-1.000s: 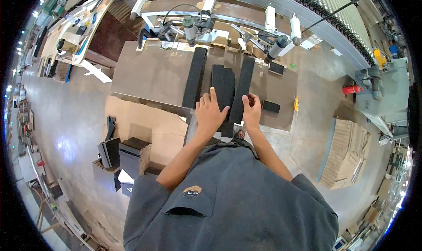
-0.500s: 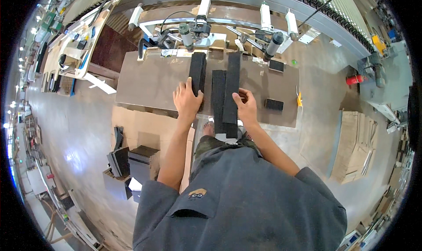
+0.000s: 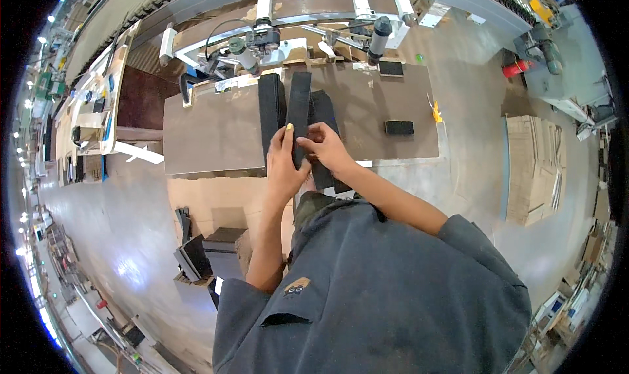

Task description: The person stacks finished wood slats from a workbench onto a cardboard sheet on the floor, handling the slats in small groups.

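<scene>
A long, flat black strip (image 3: 300, 99) stands out in front of me between my two hands. My right hand (image 3: 329, 152) pinches its right edge with thumb and fingers. My left hand (image 3: 284, 171) closes around its lower left side, fingertips along the edge. Just left of it, touching or nearly so, lies a stack of similar black strips (image 3: 269, 102) on the brown tabletop. More black strips (image 3: 321, 105) lie to the right, partly covered by my right hand, their near ends overhanging the table's front edge.
Two small black blocks (image 3: 399, 128) (image 3: 391, 69) rest on the right of the brown table (image 3: 209, 131). Machine arms with cylinders (image 3: 379, 40) line its far edge. Dark panels (image 3: 226, 241) stand on cardboard at lower left. Flattened cardboard (image 3: 534, 171) is stacked on the floor at right.
My right hand has carried a black strip leftward from the right-hand strips to beside the left stack. My left hand has shifted onto that strip. The view has moved slightly.
</scene>
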The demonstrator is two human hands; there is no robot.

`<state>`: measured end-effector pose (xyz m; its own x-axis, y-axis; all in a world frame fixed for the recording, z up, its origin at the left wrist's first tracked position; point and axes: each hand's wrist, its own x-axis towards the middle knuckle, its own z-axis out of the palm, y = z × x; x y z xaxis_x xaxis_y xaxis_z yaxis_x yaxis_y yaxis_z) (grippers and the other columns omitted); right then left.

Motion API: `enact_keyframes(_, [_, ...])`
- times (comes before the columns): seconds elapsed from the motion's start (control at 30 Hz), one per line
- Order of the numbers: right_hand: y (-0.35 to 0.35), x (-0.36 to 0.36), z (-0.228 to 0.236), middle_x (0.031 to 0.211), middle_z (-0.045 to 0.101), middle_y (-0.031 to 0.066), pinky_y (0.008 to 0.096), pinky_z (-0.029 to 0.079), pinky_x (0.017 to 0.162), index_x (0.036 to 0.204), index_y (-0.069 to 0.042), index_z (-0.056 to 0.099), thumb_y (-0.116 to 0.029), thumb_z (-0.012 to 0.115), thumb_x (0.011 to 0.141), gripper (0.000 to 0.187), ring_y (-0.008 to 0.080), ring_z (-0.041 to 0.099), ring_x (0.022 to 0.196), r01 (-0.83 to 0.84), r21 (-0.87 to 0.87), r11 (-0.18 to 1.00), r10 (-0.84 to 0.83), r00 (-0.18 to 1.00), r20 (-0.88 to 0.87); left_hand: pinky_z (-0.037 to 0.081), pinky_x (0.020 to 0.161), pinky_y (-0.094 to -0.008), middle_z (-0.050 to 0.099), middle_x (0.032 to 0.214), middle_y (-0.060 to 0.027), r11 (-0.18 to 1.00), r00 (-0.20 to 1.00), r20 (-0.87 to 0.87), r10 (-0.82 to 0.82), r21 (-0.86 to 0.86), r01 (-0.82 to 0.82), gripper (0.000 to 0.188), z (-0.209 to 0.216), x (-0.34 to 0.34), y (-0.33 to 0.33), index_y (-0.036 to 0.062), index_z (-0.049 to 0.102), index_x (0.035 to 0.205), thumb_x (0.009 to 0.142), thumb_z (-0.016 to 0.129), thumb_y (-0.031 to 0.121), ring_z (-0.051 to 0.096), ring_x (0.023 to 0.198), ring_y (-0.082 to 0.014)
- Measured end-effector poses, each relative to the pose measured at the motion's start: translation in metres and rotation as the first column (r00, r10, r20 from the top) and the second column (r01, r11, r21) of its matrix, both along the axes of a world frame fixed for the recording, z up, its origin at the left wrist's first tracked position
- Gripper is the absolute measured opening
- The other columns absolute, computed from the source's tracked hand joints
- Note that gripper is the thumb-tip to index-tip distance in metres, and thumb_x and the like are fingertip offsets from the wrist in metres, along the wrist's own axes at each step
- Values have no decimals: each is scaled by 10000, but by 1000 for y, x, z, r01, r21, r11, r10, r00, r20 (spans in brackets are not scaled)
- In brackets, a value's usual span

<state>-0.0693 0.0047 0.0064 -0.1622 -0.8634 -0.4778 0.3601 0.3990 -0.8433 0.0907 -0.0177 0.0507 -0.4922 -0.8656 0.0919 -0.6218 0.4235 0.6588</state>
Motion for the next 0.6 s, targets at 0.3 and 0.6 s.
enact_keyframes(0.3, [38, -42, 1, 1305, 637, 180, 410, 539, 991, 1341, -19, 640, -320, 840, 909, 563, 304, 664, 1116, -72, -303, 950, -143, 763, -630, 338, 1196, -584, 470, 1573, -271, 932, 958, 75, 277, -263, -249, 832, -42, 21, -23, 40, 432, 1609, 834, 697, 185, 459, 1417, -482])
enact_keyframes(0.6, [88, -80, -74, 1522, 518, 290, 451, 471, 1144, 1571, 71, 423, -558, 811, 923, 983, 375, 583, 1359, -48, 111, 993, 83, 940, -330, 343, 1212, -557, 493, 1553, -266, 946, 966, 11, 257, -208, -249, 669, -16, -9, 34, -18, 508, 1511, 990, 733, 335, 454, 1438, -450])
